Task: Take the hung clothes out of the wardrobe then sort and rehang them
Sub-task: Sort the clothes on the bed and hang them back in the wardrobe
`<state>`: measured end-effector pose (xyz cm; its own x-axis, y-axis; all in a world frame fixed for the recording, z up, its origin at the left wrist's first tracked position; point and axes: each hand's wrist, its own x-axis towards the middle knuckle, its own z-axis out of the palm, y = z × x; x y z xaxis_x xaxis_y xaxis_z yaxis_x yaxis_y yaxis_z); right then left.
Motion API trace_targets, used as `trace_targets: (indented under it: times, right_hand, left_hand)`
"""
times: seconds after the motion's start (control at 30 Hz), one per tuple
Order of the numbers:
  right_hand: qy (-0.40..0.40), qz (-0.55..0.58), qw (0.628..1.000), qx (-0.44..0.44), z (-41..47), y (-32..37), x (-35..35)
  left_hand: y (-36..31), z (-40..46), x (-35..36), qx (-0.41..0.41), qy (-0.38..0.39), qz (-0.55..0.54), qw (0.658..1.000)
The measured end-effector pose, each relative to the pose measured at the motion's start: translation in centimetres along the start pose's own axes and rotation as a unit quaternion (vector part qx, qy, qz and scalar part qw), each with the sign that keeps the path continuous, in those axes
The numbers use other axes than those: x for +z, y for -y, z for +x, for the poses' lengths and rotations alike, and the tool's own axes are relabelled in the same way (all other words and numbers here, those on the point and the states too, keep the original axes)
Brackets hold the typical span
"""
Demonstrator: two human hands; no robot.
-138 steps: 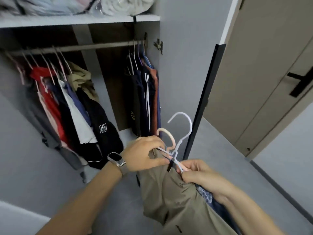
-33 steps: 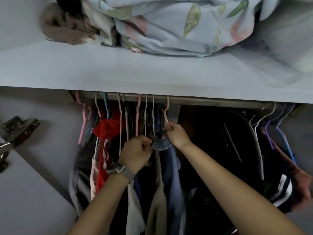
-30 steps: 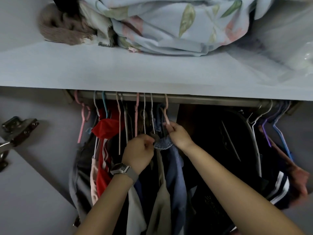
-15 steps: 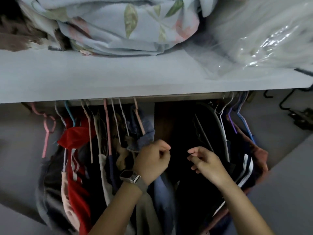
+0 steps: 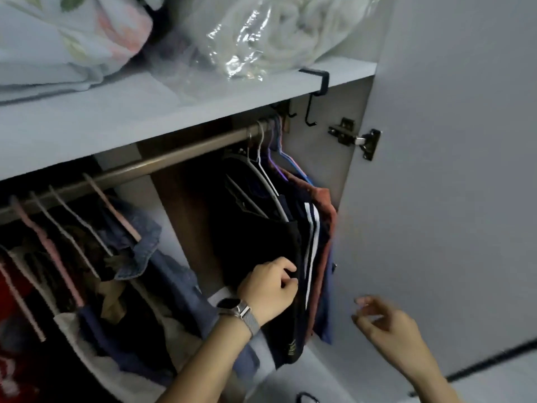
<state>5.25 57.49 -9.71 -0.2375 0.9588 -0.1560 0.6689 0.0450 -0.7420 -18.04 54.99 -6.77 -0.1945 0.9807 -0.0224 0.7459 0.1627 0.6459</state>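
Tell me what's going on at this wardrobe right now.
A person is sorting hung clothes. The left hand grips the edge of a black garment in the right-hand bunch on the rail. The right hand hovers beside it, fingers loose, holding nothing. A denim jacket and other clothes hang on the left.

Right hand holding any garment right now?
No. The right hand hangs free in front of the door with loose fingers; only the left hand grips the black garment.

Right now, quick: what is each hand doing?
Left hand: fingers curled round the edge of a black garment hanging on the rail.
Right hand: open, holding nothing.
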Motion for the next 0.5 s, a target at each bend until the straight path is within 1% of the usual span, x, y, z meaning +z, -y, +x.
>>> trace_targets:
  times: [0.13, 0.23, 0.33, 0.5]
  right_hand:
    - [-0.075, 0.043, 0.993, 0.082, -5.7, -4.2, -2.1]
    - [-0.151, 0.069, 0.977, 0.132, -10.5, -7.3, -4.7]
    - [-0.214, 0.084, 0.956, 0.184, -15.6, -10.8, -7.5]
    - [-0.299, 0.114, 0.908, 0.269, -24.4, -16.5, -11.2]
  left_hand:
    - [-3.9, -1.6, 4.7, 0.066, 0.075, -0.007, 0.995]
    - [-7.6, -2.9, 8.6, 0.116, 0.140, -0.005, 0.983]
    - [-12.0, -4.5, 12.6, 0.177, 0.202, 0.004, 0.963]
    - [-19.8, -9.0, 19.3, 0.265, 0.279, 0.040, 0.922]
